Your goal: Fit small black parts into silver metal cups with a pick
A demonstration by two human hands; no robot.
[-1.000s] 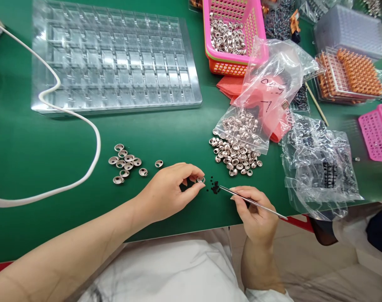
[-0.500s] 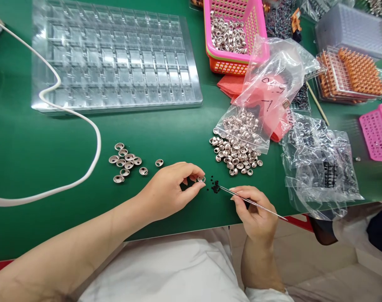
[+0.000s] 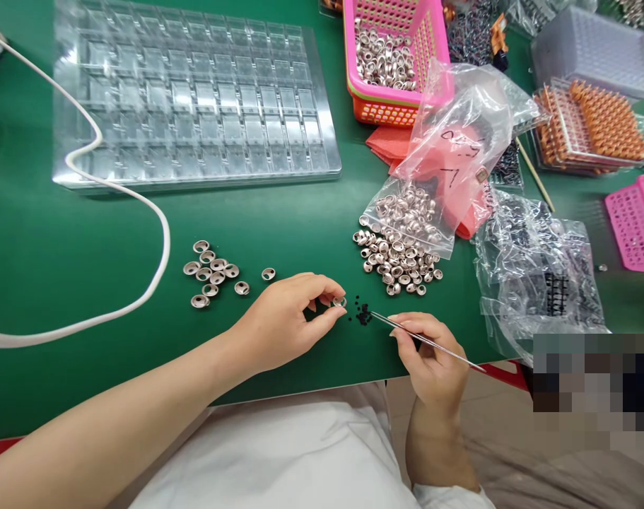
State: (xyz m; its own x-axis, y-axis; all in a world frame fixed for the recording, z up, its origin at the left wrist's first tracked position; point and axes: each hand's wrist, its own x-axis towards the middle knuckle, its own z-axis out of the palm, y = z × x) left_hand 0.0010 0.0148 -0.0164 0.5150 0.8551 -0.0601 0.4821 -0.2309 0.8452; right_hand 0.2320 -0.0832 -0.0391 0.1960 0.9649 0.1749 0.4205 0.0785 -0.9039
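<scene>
Between thumb and fingertips, my left hand (image 3: 287,322) pinches a small silver metal cup (image 3: 339,302). My right hand (image 3: 435,360) is closed around thin metal tweezers (image 3: 428,342), whose tips point left at a little cluster of black pieces (image 3: 363,314). Whether the tips touch a black piece cannot be told. Beyond the right hand lies a heap of metal cups (image 3: 401,265), partly inside a clear plastic bag (image 3: 449,170). Several more cups (image 3: 217,265) lie to the left of my left hand, with a single cup (image 3: 268,274) close to its wrist.
A clear compartment tray (image 3: 194,106) lies at the back left, crossed by a white cable (image 3: 165,240). Pink basket (image 3: 443,49) with cups stands at the back. To the right are a crumpled bag (image 3: 539,261), orange parts (image 3: 608,120) and another pink basket (image 3: 637,219).
The tweezers and my right hand have barely shifted. My left hand keeps the cup in the same place. A pixelated patch now covers the lower right area.
</scene>
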